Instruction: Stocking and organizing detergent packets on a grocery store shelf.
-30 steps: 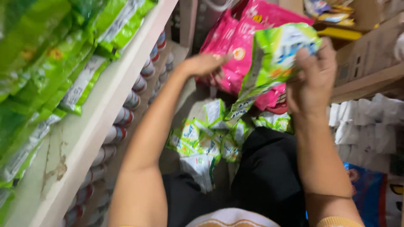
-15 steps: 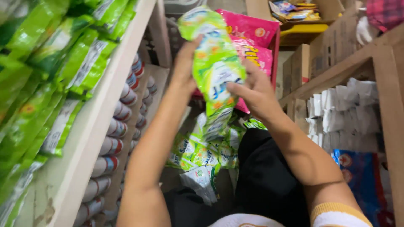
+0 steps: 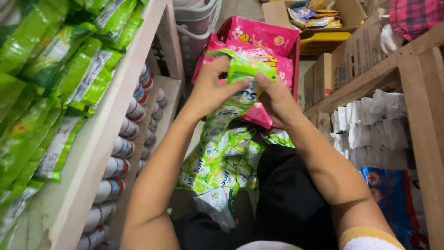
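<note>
Left hand (image 3: 210,90) and right hand (image 3: 277,99) both closed on a green sachet strip (image 3: 240,76) above the pink packs (image 3: 259,41); firm, even grip keeps it from tearing.

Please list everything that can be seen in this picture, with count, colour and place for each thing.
Green plastic sachet strip: one, green and white, held up by both hands.
Pile of green sachets: several, green and white, on the lap below the hands.
Pink plastic packs: several, pink, in a red crate beyond the hands.
Green bags: many, green, on the upper left shelf.
White round containers: a row, white with red and blue, on the lower left shelf.
White packets: many, white, on the right wooden shelf.
Cardboard boxes: several, brown, upper right.
Grey plastic basket: one, grey, top centre.
Left hand: grips the strip.
Right hand: grips the strip.
</note>
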